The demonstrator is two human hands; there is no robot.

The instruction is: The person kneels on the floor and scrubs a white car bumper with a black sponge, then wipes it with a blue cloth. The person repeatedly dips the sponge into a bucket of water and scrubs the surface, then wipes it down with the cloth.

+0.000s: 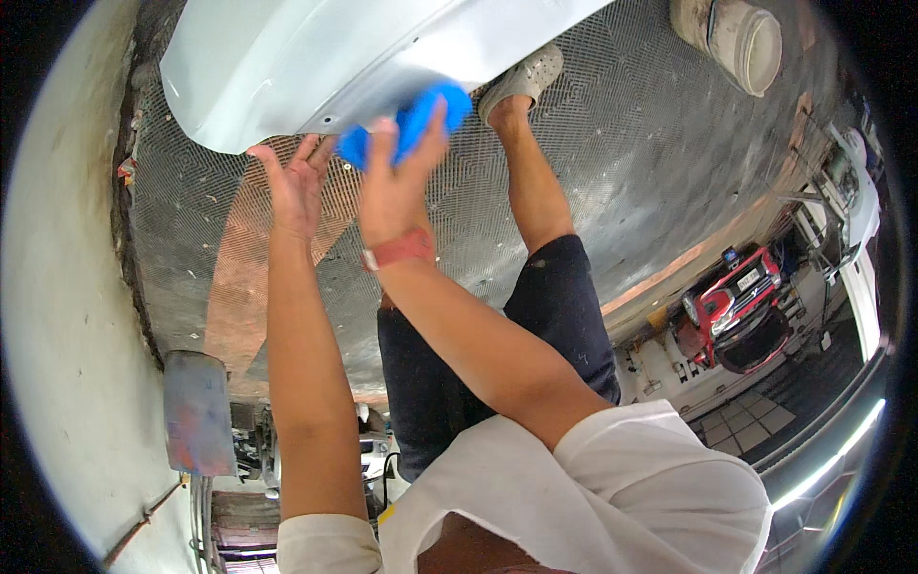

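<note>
A pale, glossy car body panel [287, 67] with small holes along its near edge spans the top of the view. My left hand [301, 187] is palm up at that edge, thumb and fingers apart, with the fingertips at or just under the rim. To its right, my right hand [402, 172] grips a bright blue cloth [416, 120] against the panel's near edge. Motion blurs both hand and cloth, so the exact contact cannot be made out. A red band [400, 249] circles my right wrist.
Beneath lies a dark, ribbed floor [631, 182]. My clog-shod foot [526, 81] stands near the panel's right side. A whitish bucket [741, 43] is at the upper right, a pale wall [67, 268] on the left. A red car [741, 301] stands farther right, a grey drum [199, 411] lower left.
</note>
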